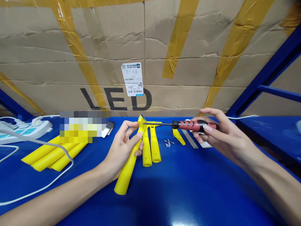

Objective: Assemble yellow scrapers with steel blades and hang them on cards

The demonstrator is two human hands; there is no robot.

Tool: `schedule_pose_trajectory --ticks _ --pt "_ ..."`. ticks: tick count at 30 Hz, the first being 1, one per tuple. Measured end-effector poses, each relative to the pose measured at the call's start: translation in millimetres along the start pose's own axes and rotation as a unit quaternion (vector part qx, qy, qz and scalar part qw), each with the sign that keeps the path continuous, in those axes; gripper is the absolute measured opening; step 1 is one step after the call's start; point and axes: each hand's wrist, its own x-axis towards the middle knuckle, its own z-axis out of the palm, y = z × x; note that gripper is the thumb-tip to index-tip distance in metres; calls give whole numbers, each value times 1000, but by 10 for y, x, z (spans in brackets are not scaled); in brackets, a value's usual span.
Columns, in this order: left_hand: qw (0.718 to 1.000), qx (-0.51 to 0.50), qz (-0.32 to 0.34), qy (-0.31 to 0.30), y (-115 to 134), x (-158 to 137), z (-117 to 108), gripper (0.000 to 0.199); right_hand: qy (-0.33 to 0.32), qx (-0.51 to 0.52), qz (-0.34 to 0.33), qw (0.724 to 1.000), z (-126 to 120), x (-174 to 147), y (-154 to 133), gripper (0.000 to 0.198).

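Note:
My left hand (125, 144) is wrapped round a yellow plastic scraper handle (126, 175), a hollow tube with a flattened head and a dark edge at its top. My right hand (218, 131) grips a screwdriver (190, 125) by its red and black handle. Its shaft points left, and the tip meets the head of the yellow handle. Behind the held piece, two more yellow handles (155, 147) lie on the blue table. Several small screws (167, 143) are scattered to their right. A loose yellow wedge-shaped piece (179, 136) and a grey metal strip (190, 139) lie below the screwdriver.
On the left, several yellow tubes (49, 153) are stacked, partly pixelated. A white power strip (30, 131) and a cable (68, 153) lie beside them. A taped cardboard box (113, 47) stands behind the blue table (178, 188). Blue metal framing (263, 72) rises at right.

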Motion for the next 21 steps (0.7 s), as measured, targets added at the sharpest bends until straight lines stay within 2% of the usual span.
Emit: schedule_pose_trajectory --ticks 2,5,8,11,14,15,17,19,21 --pt "1000 2 -2 -6 -8 -3 4 28 28 -52 -9 998 11 10 21 38" --pt "1000 3 -1 -18 -12 -9 2 25 49 -112 19 992 31 14 39 43" --pt "1000 3 6 -14 12 1 -10 25 6 -48 40 998 30 0 7 44" --pt "1000 -1 2 -2 32 19 -18 30 -12 2 15 1000 14 -10 -19 55" --pt "1000 -2 -8 -2 19 25 -10 32 13 -51 -17 998 3 -1 -1 37" --pt "1000 0 -10 -3 11 22 -6 32 22 -82 -9 996 0 3 7 35" --pt "1000 3 -17 -8 -2 15 1 31 25 -137 21 990 -9 9 10 45" --pt "1000 4 -23 -9 -4 8 1 30 7 -134 36 990 -28 8 -11 47" --pt "1000 1 -23 -9 3 4 0 30 -15 -89 19 996 -52 3 -40 44"
